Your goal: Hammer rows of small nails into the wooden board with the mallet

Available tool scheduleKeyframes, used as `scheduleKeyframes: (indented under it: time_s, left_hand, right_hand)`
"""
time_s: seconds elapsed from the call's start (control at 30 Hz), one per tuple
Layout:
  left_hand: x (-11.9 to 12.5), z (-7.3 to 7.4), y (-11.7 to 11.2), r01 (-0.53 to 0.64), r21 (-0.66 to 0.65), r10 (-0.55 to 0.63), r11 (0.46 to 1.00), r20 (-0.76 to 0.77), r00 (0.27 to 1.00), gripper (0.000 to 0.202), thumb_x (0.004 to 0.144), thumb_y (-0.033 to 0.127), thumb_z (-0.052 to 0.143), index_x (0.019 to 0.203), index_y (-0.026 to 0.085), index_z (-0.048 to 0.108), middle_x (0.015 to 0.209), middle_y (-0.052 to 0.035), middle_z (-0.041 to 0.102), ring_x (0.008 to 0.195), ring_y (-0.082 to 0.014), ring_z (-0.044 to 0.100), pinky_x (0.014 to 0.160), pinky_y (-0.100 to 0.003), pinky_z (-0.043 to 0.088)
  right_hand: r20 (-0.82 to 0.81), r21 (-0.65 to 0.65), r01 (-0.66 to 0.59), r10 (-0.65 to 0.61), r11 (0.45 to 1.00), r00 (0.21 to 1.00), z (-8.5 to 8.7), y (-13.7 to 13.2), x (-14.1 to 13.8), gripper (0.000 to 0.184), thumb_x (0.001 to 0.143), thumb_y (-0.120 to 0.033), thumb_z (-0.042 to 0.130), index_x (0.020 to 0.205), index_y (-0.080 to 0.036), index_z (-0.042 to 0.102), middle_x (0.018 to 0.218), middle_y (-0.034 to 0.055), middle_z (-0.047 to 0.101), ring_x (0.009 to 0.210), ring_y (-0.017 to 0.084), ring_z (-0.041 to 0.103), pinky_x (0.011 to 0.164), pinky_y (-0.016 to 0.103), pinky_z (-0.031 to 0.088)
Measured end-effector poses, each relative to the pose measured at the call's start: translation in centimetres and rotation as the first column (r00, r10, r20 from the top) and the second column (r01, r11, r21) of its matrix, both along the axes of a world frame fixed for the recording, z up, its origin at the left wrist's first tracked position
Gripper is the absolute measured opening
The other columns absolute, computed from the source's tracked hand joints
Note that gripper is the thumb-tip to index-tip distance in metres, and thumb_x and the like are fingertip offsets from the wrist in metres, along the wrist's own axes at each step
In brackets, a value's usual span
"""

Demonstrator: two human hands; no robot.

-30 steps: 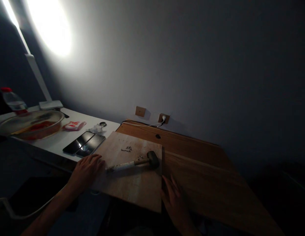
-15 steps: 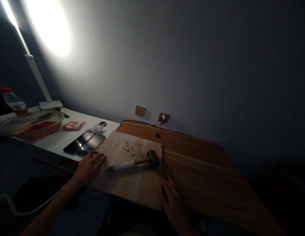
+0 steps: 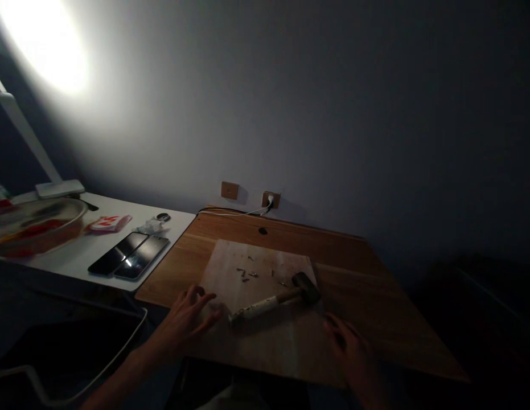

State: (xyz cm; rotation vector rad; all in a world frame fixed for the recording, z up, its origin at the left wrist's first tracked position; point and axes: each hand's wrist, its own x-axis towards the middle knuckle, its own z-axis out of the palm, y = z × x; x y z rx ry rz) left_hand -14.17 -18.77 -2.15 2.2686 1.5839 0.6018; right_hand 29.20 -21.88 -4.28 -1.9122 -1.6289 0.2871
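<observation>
A light wooden board (image 3: 268, 341) lies on the brown wooden table. On it rests a hammer (image 3: 265, 306) with a dark head and a pale, worn handle, pointing up to the right. Several small metal pieces (image 3: 253, 275), too small to name, are scattered behind the handle. My left hand (image 3: 190, 313) is at the board's left edge, fingers apart and holding nothing. At the right edge, in dim light, my right hand (image 3: 352, 347) has its fingers bent around the board's side. Neither hand touches the hammer.
On the white table at left are two phones (image 3: 128, 254), a red-and-white packet (image 3: 109, 224), crumpled clear plastic (image 3: 153, 226), a blurred basin (image 3: 38, 228) and a lamp base (image 3: 60, 188). A plugged-in cable (image 3: 251, 211) runs along the brown table's (image 3: 376, 319) back edge, by the wall.
The board has slid right across the brown table, carrying the hammer and metal pieces. Both hands have moved right with it, and the right fingers have bent more. The view has turned slightly right.
</observation>
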Motion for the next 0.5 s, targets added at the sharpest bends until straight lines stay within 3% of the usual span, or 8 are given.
scheduleKeyframes:
  time_s: [0.13,0.27,0.4,0.47,0.5]
  left_hand:
    - [1.1,-1.2,-0.6,0.075,0.071,-0.074,0.995,-0.017,0.997,0.046,0.101,0.056,0.049,0.14,0.033,0.059,0.124,-0.0095,0.059,0.114,-0.0274,0.062,0.098,-0.045,0.054]
    - [1.3,-1.2,0.3,0.074,0.072,-0.063,0.995,-0.151,0.986,0.045,0.099,0.046,0.056,0.14,0.029,0.06,0.123,-0.0109,0.061,0.105,-0.0275,0.065,0.092,-0.045,0.055]
    - [2.1,0.1,1.8,0.047,0.106,-0.014,0.993,-0.29,0.957,0.038,0.097,0.034,0.059,0.134,0.026,0.065,0.123,-0.0133,0.063,0.111,-0.0326,0.064,0.096,-0.052,0.05]
    - [3.3,0.9,2.7,0.102,0.107,-0.066,0.989,-0.297,0.952,0.037,0.097,0.03,0.058,0.134,0.025,0.065,0.126,-0.0136,0.063,0.116,-0.0329,0.062,0.099,-0.052,0.048]
    - [4.1,1.3,3.3,0.144,0.101,-0.109,0.984,-0.287,0.952,0.038,0.097,0.027,0.057,0.135,0.025,0.063,0.128,-0.0133,0.063,0.117,-0.0318,0.062,0.101,-0.051,0.048]
  right_hand:
    - [0.018,-0.018,0.101,-0.101,0.995,0.995,-0.1,-2.2,3.4,0.062,0.087,-0.062,0.045,0.108,-0.014,0.078,0.113,0.0226,0.079,0.107,0.039,0.074,0.097,0.055,0.058]
    - [-0.008,-0.014,0.093,-0.093,0.996,0.996,-0.1,-3.3,4.5,0.059,0.088,-0.063,0.047,0.106,-0.016,0.078,0.111,0.0209,0.08,0.108,0.037,0.075,0.097,0.052,0.058]
    - [-0.049,0.052,0.157,-0.154,0.986,0.987,0.3,-3.4,2.6,0.066,0.089,-0.067,0.044,0.11,-0.014,0.075,0.114,0.0228,0.078,0.107,0.038,0.074,0.095,0.052,0.058]
    - [-0.11,0.059,0.159,-0.152,0.986,0.982,0.7,-3.4,0.3,0.067,0.091,-0.068,0.042,0.112,-0.014,0.074,0.111,0.0215,0.078,0.1,0.036,0.076,0.088,0.048,0.06]
    - [-0.16,0.031,0.095,-0.089,0.995,0.983,1.0,-3.3,-1.1,0.066,0.092,-0.068,0.042,0.117,-0.015,0.073,0.108,0.0189,0.079,0.097,0.034,0.076,0.085,0.045,0.06]
